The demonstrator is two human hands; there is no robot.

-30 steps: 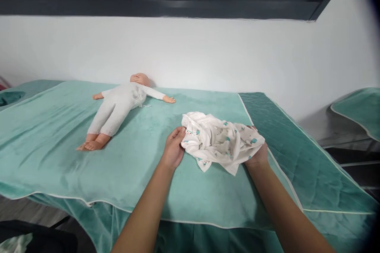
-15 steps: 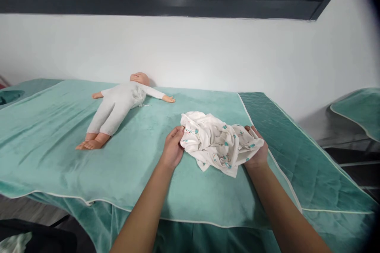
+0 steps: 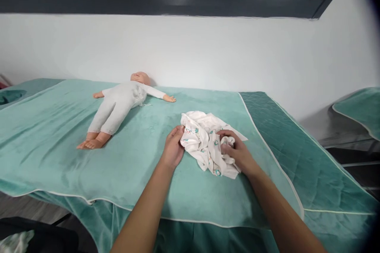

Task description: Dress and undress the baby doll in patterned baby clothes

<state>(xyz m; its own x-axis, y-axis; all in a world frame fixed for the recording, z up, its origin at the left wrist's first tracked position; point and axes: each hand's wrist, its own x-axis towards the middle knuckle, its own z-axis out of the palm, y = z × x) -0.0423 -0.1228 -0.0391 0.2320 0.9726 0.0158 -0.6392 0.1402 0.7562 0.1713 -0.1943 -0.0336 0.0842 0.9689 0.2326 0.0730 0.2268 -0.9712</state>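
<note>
A crumpled white cloth point(image 3: 200, 136) with small teal prints, which looks like a baby garment, lies bunched on the green bed cover. My left hand point(image 3: 174, 147) pinches its left edge between thumb and fingers. Over its right part, my right hand point(image 3: 236, 152) has its fingers curled round a gathered fold. One corner of the cloth spreads out flat beyond my right hand. To the left, a baby doll point(image 3: 118, 102) in a white bodysuit lies on its back with arms spread, its head toward the wall.
The light green cover point(image 3: 142, 182) has a pale piped edge. A darker quilted cover point(image 3: 297, 154) shows on the right. Behind the bed rises a white wall point(image 3: 190, 55) under a dark window frame point(image 3: 219, 6). A black object point(image 3: 44, 233) stands at the lower left.
My right hand has moved left, from the cloth's right end to over its right part, and gathered the fabric inward. My left hand and the doll have stayed put.
</note>
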